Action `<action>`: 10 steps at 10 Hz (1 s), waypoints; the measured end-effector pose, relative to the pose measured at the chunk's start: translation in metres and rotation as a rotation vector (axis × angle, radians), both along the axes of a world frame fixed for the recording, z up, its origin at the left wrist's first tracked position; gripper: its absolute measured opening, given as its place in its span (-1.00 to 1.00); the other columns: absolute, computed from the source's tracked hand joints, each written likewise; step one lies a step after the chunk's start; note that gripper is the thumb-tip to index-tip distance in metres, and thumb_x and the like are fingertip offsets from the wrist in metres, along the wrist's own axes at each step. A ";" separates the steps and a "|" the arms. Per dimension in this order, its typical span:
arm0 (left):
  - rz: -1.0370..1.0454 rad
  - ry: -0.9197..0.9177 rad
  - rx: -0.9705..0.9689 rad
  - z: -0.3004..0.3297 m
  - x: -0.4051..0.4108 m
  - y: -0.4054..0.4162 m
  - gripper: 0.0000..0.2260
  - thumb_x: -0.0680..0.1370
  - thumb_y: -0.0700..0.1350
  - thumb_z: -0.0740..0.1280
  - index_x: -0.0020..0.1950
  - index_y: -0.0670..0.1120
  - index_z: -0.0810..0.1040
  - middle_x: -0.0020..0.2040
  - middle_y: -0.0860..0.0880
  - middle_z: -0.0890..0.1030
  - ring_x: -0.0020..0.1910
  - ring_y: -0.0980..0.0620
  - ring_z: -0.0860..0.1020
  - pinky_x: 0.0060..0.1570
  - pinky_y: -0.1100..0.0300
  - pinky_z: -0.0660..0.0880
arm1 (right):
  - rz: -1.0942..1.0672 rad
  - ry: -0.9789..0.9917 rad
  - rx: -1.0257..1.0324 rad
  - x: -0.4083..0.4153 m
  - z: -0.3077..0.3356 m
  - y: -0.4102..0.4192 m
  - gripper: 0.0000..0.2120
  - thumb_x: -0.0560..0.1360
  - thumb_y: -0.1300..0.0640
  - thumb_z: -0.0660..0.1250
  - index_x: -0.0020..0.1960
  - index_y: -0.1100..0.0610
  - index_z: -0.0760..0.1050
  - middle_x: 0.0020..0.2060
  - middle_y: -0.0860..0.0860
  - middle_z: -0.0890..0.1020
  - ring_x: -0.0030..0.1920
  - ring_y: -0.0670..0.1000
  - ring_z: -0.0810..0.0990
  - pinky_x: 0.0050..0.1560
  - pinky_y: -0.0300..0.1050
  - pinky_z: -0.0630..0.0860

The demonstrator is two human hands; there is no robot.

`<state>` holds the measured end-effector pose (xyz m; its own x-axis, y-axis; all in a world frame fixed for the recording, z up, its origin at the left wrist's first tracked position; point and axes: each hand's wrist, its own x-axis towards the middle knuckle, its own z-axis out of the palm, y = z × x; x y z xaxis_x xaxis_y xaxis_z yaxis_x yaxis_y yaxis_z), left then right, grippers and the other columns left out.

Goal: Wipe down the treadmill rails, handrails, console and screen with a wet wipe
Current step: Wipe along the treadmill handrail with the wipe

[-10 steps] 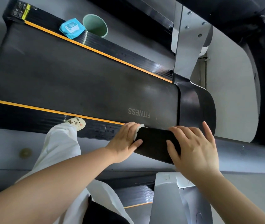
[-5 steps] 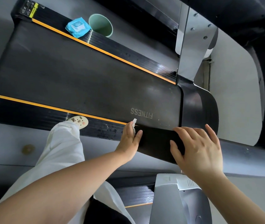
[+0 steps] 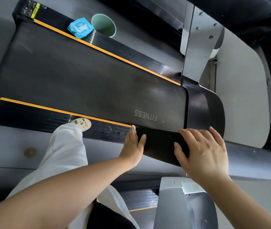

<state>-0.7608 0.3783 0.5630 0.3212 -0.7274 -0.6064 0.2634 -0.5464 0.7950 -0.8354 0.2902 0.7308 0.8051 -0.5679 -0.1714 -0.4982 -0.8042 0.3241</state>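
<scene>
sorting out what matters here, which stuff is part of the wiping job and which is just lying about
Part of the job:
- wet wipe, held by the left hand
- black handrail, with the right hand resting on it
- near side rail
- blue wipes pack on the far side rail

Just lying about:
- green cup
- round floor disc

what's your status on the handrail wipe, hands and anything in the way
Left hand grips wet wipe round end of black handrail. Right hand rests open on it. Nothing blocking.
</scene>
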 end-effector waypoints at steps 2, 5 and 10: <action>-0.038 -0.082 0.162 0.033 -0.030 0.004 -0.17 0.43 0.37 -0.24 0.53 -0.17 -0.18 0.53 -0.17 -0.07 0.51 -0.09 -0.04 0.45 0.08 -0.03 | 0.014 -0.018 -0.004 -0.002 -0.001 -0.001 -0.64 0.48 -0.07 0.11 0.02 0.09 0.59 -0.12 0.00 0.67 -0.09 0.14 0.62 0.25 0.14 0.36; 0.111 0.115 0.138 0.015 -0.012 -0.004 -0.46 0.64 0.09 -0.05 0.55 -0.09 -0.11 0.52 -0.11 0.05 0.49 -0.10 0.06 0.42 0.04 0.03 | 0.022 -0.030 -0.014 -0.002 -0.002 -0.001 -0.65 0.48 -0.06 0.12 0.02 0.09 0.59 -0.13 0.00 0.67 -0.10 0.14 0.62 0.25 0.14 0.37; 0.714 0.551 0.272 0.074 -0.037 -0.029 -0.47 0.61 0.06 0.14 0.48 -0.12 0.03 0.44 -0.18 0.16 0.35 -0.12 0.31 0.38 0.03 0.23 | 0.029 -0.085 -0.042 -0.005 -0.005 -0.002 -0.68 0.46 -0.05 0.14 -0.02 0.09 0.59 -0.16 -0.01 0.66 -0.14 0.14 0.60 0.23 0.11 0.34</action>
<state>-0.7981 0.3492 0.6368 0.2538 -0.2800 -0.9259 0.9085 -0.2597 0.3275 -0.8401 0.2886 0.7256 0.8317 -0.5497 -0.0780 -0.5024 -0.8050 0.3155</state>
